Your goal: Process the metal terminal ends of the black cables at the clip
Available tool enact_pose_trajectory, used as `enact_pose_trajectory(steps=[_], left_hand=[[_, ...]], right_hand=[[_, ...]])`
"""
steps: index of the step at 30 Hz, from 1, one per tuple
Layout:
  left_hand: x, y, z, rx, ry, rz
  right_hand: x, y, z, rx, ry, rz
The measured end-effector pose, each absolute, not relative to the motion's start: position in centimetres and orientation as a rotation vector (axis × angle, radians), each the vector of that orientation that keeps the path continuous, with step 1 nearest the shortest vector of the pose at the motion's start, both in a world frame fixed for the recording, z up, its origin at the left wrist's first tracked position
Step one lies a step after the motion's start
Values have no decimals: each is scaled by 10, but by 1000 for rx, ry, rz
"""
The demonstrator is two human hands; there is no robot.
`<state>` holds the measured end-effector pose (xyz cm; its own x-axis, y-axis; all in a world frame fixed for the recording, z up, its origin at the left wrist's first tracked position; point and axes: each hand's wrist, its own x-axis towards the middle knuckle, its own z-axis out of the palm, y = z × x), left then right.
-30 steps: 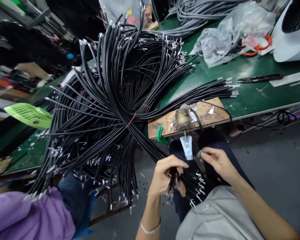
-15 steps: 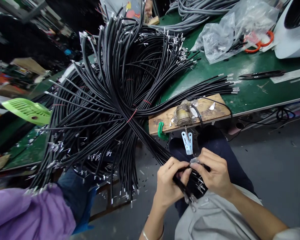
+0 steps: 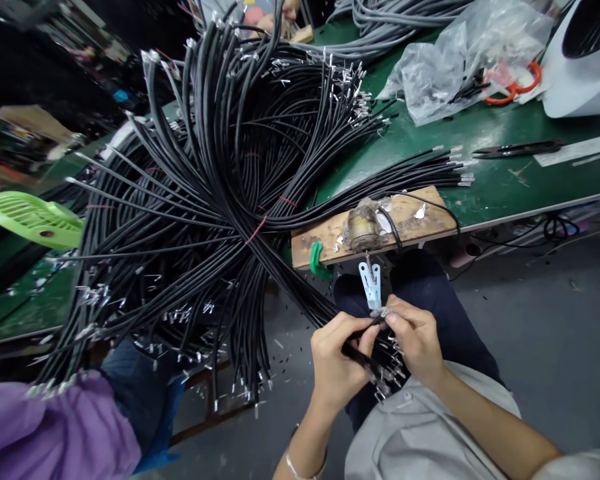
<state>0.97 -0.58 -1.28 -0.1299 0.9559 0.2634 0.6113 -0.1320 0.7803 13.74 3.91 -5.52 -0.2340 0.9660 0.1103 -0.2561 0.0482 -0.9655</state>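
My left hand [image 3: 336,360] pinches a black cable near its end, with thumb and forefinger closed on it. Fingertips of my right hand [image 3: 419,343] are closed on the silvery stripped wires [image 3: 381,312] at that end. Those wires sit right at the lower tip of a light blue clip [image 3: 371,287], apparently touching it. The clip hangs on the shaft of a small motor [image 3: 363,228] wrapped in clear, yellowed tape. More cables of the same black bundle [image 3: 300,293] run under my left hand, their stripped ends [image 3: 387,373] hanging over my lap.
The motor sits on a wooden board [image 3: 320,241] with a green clamp [image 3: 317,261] at the green table's [image 3: 510,190] edge. A large heap of black cables [image 3: 220,167] lies left. Snips [image 3: 517,149], orange-handled scissors [image 3: 503,99] and plastic bags [image 3: 430,80] lie right. A purple-sleeved person [image 3: 65,433] sits left.
Both hands have moved up a little, bringing the cable's wire end from below the blue clip to its tip. The whole view has shifted slightly.
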Motion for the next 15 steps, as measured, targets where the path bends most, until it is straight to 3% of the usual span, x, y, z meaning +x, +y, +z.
enact_pose_trajectory(steps=[9, 15], left_hand=[[21, 0, -18, 1769, 1837, 1206], [17, 0, -24, 1943, 1621, 988]], right_hand=[[148, 47, -48, -975, -1570, 1045], [153, 67, -53, -1086, -1565, 1323]])
